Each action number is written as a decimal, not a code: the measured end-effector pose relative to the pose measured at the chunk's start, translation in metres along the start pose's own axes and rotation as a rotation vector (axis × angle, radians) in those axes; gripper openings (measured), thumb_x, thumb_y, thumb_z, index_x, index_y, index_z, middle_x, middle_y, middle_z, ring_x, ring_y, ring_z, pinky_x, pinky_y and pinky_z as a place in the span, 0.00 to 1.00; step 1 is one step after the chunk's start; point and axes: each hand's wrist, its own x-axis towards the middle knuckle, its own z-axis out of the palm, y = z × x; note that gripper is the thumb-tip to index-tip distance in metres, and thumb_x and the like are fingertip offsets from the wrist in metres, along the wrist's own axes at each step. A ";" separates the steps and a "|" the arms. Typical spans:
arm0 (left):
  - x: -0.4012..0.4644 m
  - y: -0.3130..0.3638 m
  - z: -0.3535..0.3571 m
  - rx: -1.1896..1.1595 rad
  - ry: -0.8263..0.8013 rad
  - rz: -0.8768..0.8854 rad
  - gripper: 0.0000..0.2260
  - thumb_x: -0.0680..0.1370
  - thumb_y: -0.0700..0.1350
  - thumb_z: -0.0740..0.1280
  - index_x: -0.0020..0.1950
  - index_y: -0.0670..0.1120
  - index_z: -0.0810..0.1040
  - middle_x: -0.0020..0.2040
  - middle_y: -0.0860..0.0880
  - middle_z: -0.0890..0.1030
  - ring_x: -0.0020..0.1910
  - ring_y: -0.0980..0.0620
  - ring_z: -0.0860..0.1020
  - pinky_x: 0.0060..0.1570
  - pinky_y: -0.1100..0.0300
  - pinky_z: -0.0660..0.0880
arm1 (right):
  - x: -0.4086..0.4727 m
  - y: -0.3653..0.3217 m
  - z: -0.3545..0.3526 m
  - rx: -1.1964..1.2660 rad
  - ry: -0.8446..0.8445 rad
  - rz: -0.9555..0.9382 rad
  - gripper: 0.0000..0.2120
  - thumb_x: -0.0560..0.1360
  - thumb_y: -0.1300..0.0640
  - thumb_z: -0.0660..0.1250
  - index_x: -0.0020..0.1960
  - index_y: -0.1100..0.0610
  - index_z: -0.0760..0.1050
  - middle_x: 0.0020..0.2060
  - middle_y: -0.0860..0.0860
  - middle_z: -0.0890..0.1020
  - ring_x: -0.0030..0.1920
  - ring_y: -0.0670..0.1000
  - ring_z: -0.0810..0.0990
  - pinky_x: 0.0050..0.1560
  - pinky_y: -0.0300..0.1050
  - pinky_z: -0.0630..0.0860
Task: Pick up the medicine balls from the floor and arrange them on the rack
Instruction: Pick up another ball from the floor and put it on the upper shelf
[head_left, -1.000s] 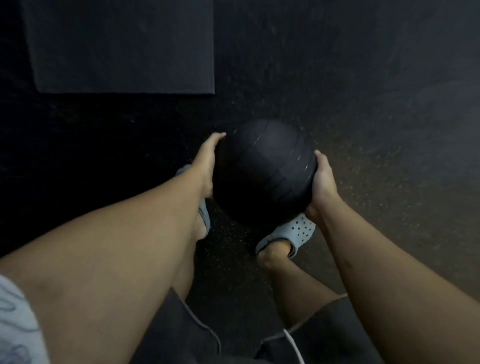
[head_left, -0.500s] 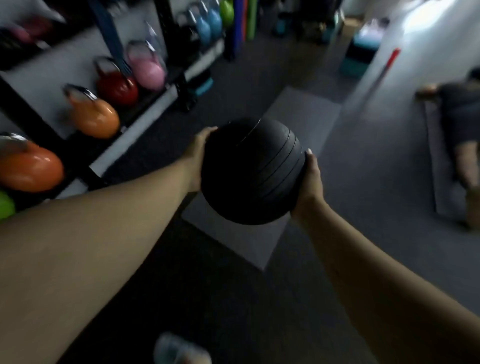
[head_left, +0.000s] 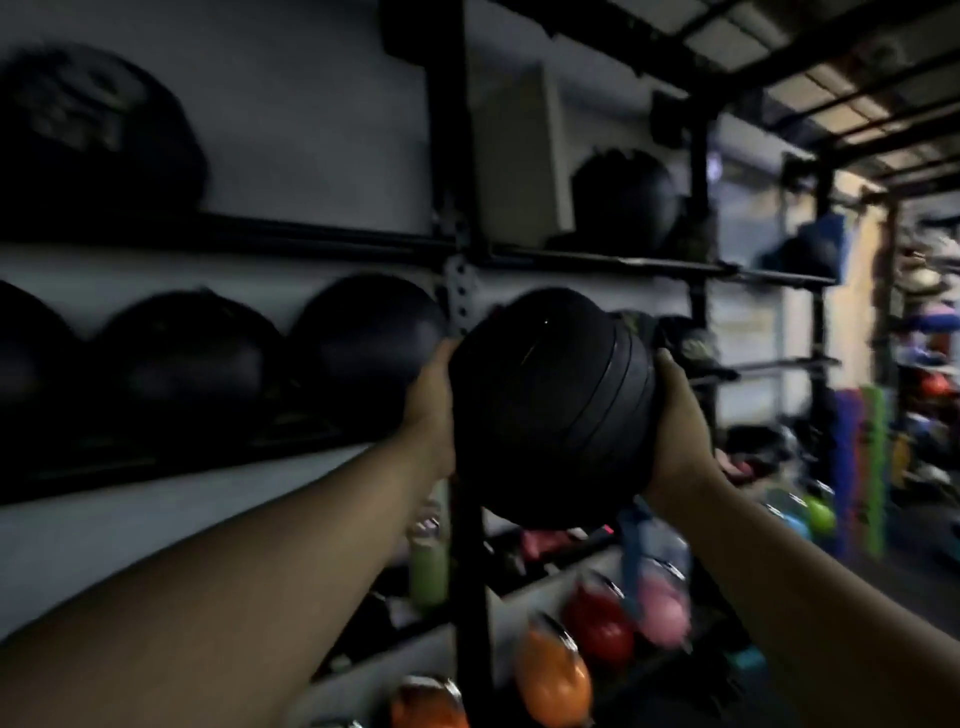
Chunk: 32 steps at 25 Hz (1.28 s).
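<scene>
I hold a black ridged medicine ball (head_left: 550, 410) at chest height between both palms. My left hand (head_left: 431, 410) presses its left side and my right hand (head_left: 675, 431) cups its right side. The ball hangs in front of the black rack's upright post (head_left: 452, 156), level with the middle shelf rail (head_left: 218, 452). Three black medicine balls (head_left: 182, 358) rest on that shelf to the left. Another large black ball (head_left: 88, 130) sits on the upper shelf at the far left, and one more (head_left: 623, 202) on the upper shelf to the right.
Coloured kettlebells, orange (head_left: 550, 670), red (head_left: 597, 618) and pink (head_left: 665, 613), stand on the low shelves below the ball. A green bottle (head_left: 428, 566) stands by the post. Upright blue and green foam rollers (head_left: 862, 467) and more gear crowd the far right.
I lifted the ball from floor level by my feet up to shelf height. The view swung from the floor, across the room, to the rack wall.
</scene>
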 end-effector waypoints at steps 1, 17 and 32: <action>0.013 0.031 -0.012 0.024 0.022 0.066 0.16 0.82 0.54 0.64 0.55 0.44 0.86 0.55 0.39 0.85 0.54 0.40 0.83 0.54 0.54 0.82 | 0.020 -0.001 0.034 0.050 -0.042 -0.018 0.30 0.75 0.35 0.63 0.69 0.53 0.78 0.64 0.55 0.84 0.64 0.59 0.82 0.70 0.62 0.75; 0.196 0.325 -0.084 0.301 0.314 0.887 0.16 0.75 0.56 0.70 0.53 0.47 0.89 0.62 0.39 0.88 0.61 0.38 0.86 0.62 0.43 0.83 | 0.273 -0.022 0.392 0.529 -0.537 -0.224 0.21 0.78 0.40 0.61 0.50 0.50 0.88 0.50 0.53 0.90 0.54 0.57 0.87 0.55 0.54 0.83; 0.332 0.403 -0.158 0.229 0.423 1.224 0.12 0.75 0.43 0.71 0.52 0.38 0.89 0.56 0.37 0.88 0.59 0.37 0.86 0.64 0.43 0.82 | 0.374 0.012 0.520 0.685 -0.223 -0.474 0.13 0.70 0.54 0.62 0.35 0.56 0.84 0.38 0.53 0.87 0.49 0.61 0.86 0.49 0.53 0.82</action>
